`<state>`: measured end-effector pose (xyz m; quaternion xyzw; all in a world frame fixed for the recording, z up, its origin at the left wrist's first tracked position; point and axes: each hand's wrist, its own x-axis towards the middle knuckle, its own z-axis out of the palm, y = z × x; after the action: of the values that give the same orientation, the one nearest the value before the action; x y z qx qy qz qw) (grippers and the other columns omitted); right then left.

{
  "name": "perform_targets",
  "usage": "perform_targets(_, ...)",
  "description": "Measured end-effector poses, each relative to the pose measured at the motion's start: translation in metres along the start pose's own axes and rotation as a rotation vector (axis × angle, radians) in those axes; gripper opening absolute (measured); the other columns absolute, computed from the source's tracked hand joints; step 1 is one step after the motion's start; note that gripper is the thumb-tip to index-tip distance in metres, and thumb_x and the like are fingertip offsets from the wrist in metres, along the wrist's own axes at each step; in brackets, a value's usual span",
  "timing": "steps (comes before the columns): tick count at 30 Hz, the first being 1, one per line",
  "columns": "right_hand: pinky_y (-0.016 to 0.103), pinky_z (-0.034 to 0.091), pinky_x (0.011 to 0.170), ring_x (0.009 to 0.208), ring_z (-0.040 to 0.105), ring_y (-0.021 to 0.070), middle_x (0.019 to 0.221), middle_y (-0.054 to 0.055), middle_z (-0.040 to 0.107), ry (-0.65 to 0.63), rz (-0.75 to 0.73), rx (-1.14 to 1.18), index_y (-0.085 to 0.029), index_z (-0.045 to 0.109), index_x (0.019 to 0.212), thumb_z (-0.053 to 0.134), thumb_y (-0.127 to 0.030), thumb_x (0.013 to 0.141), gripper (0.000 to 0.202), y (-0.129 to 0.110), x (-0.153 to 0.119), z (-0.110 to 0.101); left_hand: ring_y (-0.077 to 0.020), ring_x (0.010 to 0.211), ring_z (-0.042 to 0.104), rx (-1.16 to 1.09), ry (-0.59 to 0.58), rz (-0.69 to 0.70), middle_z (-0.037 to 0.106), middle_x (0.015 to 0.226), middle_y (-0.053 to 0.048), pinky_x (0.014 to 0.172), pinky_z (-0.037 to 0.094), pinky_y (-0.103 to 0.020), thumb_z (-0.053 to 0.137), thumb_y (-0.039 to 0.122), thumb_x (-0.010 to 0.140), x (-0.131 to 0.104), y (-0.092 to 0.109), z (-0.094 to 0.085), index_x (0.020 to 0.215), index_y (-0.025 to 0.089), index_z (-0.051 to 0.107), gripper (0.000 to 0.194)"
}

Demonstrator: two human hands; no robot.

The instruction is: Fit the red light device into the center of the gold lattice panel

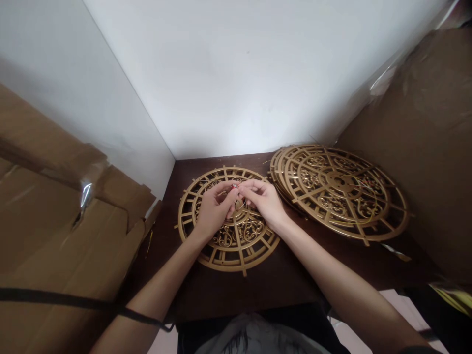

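A round gold openwork disc [244, 259] with scrollwork lies flat on the dark brown table. Above its centre, my left hand [217, 204] pinches a small red and silver piece [234, 187] between thumb and fingers. My right hand [262, 199] meets it from the right, its thumb and fingertips pressed together at the same small piece; whatever they grip there is too small to make out. Both hands hide part of the disc's middle.
Several similar gold discs [334, 223] are stacked at the right, with thin wires on top. Cardboard [66, 246] stands at the left, brown wrapped material [416, 123] at the right, a white wall [239, 83] behind. A black cable [73, 301] crosses by my left forearm.
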<state>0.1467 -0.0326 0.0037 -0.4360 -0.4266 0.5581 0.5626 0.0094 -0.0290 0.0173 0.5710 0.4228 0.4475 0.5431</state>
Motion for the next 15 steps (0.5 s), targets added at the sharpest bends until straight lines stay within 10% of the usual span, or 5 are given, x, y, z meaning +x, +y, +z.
perform_targets(15,0.019,0.036,0.046,0.048,0.047,0.0064,0.059,-0.002,0.062,0.005,-0.033,-0.017,-0.016,0.066,0.073,0.074,-0.034,0.065,0.021,-0.0016,-0.0008,0.0002,-0.0032,0.04,0.044,0.05,-0.014,0.071,0.053,0.067,0.003,0.035,0.034,-0.016,0.059,0.027,0.081,-0.001,0.001,0.0008,0.098,0.018,0.058,0.019)
